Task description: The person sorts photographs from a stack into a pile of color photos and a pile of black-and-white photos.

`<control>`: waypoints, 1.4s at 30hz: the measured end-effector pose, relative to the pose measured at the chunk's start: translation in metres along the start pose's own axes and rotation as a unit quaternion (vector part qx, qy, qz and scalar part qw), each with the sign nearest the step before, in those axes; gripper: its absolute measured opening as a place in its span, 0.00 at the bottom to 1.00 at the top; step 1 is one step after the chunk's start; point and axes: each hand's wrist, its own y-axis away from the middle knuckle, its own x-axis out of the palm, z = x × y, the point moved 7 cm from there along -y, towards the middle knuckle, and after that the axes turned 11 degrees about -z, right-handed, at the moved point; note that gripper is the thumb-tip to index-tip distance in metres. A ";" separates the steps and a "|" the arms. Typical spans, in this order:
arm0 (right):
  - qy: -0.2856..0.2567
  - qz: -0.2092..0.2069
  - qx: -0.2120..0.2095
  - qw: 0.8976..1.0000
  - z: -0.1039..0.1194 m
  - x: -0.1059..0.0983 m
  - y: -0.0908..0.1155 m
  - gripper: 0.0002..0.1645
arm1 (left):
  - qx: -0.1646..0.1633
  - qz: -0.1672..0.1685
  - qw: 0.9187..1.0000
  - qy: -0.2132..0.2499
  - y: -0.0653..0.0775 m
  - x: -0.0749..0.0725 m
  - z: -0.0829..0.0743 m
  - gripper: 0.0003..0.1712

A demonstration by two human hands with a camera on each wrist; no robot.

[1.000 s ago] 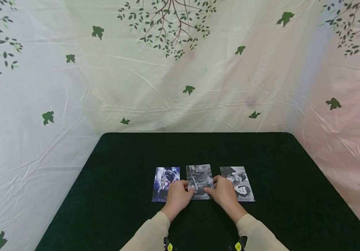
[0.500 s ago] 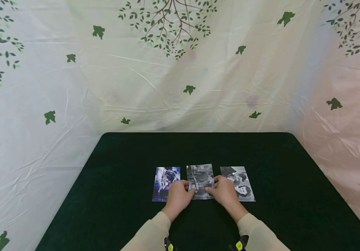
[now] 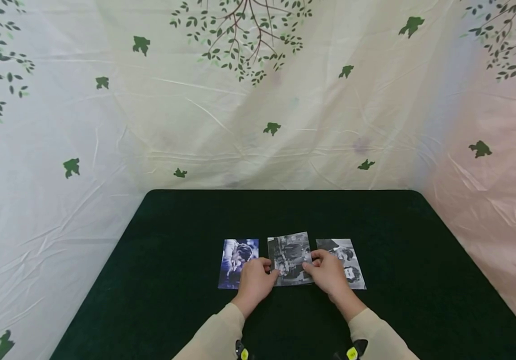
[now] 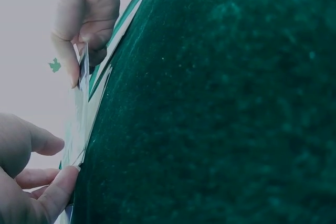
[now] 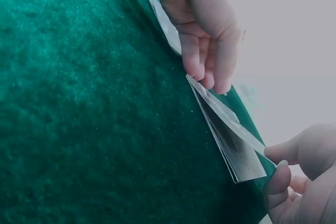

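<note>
Now your right grip is pinching the raised photo while your left grip is holding the pile beneath.

There are two hands, at least four photo prints and one table.

No readable text, label, brand or number is being shown on the left photo, the middle photo or the right photo. None is being displayed on the far backdrop.
</note>
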 end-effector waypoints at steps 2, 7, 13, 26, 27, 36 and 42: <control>-0.016 0.006 0.011 1.000 0.000 0.000 0.001 0.21 | -0.005 0.002 1.000 0.003 0.000 -0.001 0.002 0.18; -0.071 0.043 0.045 0.996 0.002 0.000 0.005 0.24 | -0.007 -0.012 1.000 0.011 -0.001 -0.006 0.005 0.17; -0.104 0.070 0.060 0.990 0.006 -0.009 0.011 0.25 | -0.002 -0.034 0.999 0.015 -0.002 -0.012 0.007 0.12; -0.065 0.110 0.048 0.991 -0.005 -0.042 0.024 0.31 | -0.056 0.042 0.971 0.229 0.008 0.003 -0.022 0.12; -0.056 0.108 0.050 0.991 -0.008 -0.045 0.024 0.32 | -0.066 0.052 0.967 0.242 0.010 0.007 -0.024 0.12; -0.027 0.089 0.050 0.994 -0.025 -0.067 0.023 0.35 | -0.096 0.053 0.953 0.283 0.018 0.027 -0.040 0.09; -0.008 0.033 0.027 0.999 -0.027 -0.083 0.018 0.25 | -0.089 0.052 0.953 0.286 0.021 0.036 -0.050 0.09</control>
